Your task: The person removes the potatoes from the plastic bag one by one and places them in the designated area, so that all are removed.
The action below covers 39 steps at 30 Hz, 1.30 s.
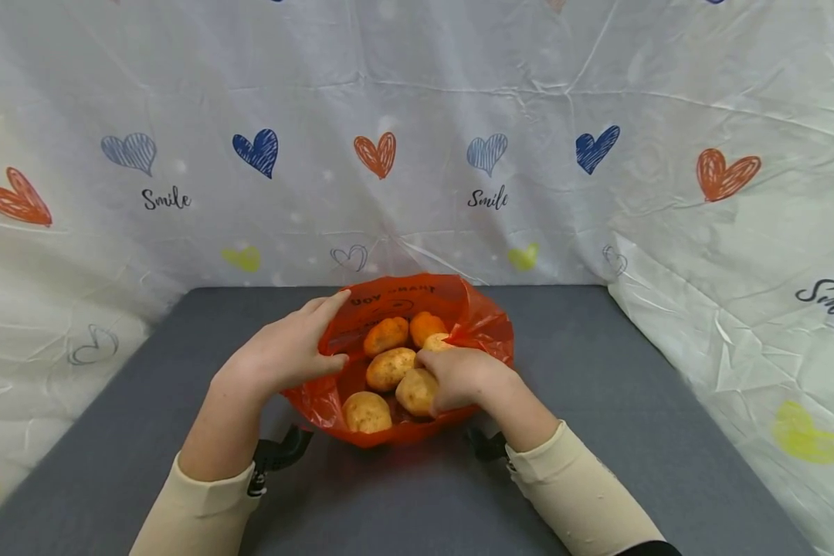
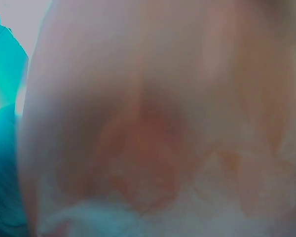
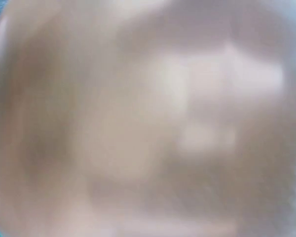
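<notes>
A thin red plastic bag (image 1: 483, 320) with dark print lies with its mouth wide, facing the head camera. Inside it are several potatoes, among them one at the front left (image 1: 367, 412) and one in the middle (image 1: 391, 369). My right hand (image 1: 462, 377) reaches in from the right, fingers bent around a potato (image 1: 415, 392) near the bag's front. At the bag's left side is my left hand (image 1: 281, 351), fingers extended along the rim and thumb over the opening. Both wrist views are badly blurred and filled by close, pale and reddish shapes.
The bag rests on a dark grey tabletop (image 1: 584, 479). Behind and at both sides hangs a white sheet (image 1: 424, 93) printed with hearts and the word Smile. Dark wrist straps (image 1: 278, 455) sit by the cream sleeves (image 1: 201, 502).
</notes>
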Each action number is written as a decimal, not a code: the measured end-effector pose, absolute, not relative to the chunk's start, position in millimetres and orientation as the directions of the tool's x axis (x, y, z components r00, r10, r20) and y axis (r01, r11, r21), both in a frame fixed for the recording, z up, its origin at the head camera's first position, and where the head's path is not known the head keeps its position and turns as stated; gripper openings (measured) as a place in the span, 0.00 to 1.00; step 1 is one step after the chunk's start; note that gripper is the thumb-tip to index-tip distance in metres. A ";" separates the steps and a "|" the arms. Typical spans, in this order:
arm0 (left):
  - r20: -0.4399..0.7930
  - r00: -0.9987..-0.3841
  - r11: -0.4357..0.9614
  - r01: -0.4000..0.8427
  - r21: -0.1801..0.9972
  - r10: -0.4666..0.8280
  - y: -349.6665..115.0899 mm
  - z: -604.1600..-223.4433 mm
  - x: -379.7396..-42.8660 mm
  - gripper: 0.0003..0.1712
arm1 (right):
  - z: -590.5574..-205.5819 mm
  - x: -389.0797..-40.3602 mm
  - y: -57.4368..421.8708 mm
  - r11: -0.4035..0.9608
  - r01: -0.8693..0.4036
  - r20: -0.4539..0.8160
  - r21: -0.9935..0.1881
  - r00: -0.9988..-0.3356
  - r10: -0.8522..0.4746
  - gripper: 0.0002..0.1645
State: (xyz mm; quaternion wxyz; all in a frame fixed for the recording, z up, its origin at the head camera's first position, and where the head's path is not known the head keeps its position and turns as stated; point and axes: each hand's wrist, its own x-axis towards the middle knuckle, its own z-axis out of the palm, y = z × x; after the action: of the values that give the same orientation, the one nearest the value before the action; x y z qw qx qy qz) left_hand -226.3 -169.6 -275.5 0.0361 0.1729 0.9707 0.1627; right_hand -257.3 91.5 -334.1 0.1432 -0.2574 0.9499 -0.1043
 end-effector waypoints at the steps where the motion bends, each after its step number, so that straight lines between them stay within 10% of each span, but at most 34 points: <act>1: -0.014 -0.937 0.887 0.325 0.328 0.349 -169.5 -275.4 -226.5 0.56 | -332.2 -256.8 92.6 0.846 -0.462 -0.205 -0.266 -0.830 -0.518 0.32; 39: -0.003 -0.938 0.887 0.326 0.328 0.346 -168.1 -274.2 -224.1 0.51 | -270.0 -227.1 162.2 0.697 -0.667 0.392 -0.264 -0.734 -0.555 0.41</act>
State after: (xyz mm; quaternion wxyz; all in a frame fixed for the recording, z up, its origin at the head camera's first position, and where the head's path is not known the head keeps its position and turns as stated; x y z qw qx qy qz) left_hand -224.1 -168.1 -274.2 0.0309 0.1730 0.9708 0.1635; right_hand -227.1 162.2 -270.0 -0.1423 -0.3356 0.9100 -0.1974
